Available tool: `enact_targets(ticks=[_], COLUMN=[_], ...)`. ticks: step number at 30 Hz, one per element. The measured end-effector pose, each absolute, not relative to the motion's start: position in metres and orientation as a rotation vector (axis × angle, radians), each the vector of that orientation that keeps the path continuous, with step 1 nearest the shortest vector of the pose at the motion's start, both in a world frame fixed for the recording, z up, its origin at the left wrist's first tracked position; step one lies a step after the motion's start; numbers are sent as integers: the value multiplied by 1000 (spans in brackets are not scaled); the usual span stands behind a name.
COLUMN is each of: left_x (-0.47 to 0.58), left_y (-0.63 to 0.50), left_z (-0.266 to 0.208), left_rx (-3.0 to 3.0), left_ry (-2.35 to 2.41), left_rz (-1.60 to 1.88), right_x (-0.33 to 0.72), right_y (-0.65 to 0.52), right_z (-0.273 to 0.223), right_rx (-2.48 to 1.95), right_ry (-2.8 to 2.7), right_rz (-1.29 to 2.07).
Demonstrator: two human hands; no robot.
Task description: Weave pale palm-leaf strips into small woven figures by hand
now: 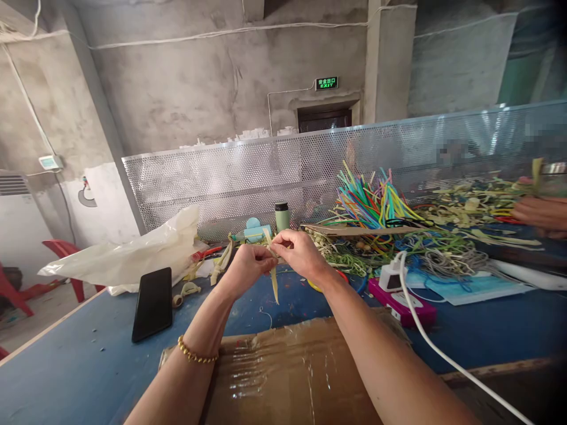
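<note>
Beyond taped cardboard [283, 369], left hand [249, 268] and right hand [301, 254] pinch a pale-yellow strip [274, 287] in closed fingertips above a blue table [88, 360], fine handling whose next move seems to call for steady tension, a green bottle [282, 219] behind

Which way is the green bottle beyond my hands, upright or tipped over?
Upright: the green bottle stands vertical with its black lid at the top, just beyond your right hand.

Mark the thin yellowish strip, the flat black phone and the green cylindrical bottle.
Thin yellowish strip [274, 284]: head view, lower part.
Flat black phone [153, 304]: head view, upper surface.
Green cylindrical bottle [282, 220]: head view, body below cap.
</note>
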State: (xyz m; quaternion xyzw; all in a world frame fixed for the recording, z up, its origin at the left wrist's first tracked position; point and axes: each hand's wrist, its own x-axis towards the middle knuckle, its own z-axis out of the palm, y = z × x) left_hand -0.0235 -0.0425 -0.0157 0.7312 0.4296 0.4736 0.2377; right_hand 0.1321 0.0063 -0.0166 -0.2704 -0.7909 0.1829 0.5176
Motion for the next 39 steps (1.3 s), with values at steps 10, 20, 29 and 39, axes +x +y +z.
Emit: enact_targets(ticks=[10,20,29,39], left_x=[-26,-26,-31,-23], left_y=[-39,-41,-35,-34], left_z=[-18,-15,-19,-22], left_rx=[1802,1682,1701,1769], left_ry=[1130,1072,1064,1142], left_rz=[1430,1459,1444,1451], right_x=[135,138,135,128], right_y=[9,16,9,8], right_z=[-20,-23,-19,-20], right_rx=[-701,-652,-678,-711], right_ry=[-1880,-1892,-1981,-1883], right_rz=[626,722,446,518])
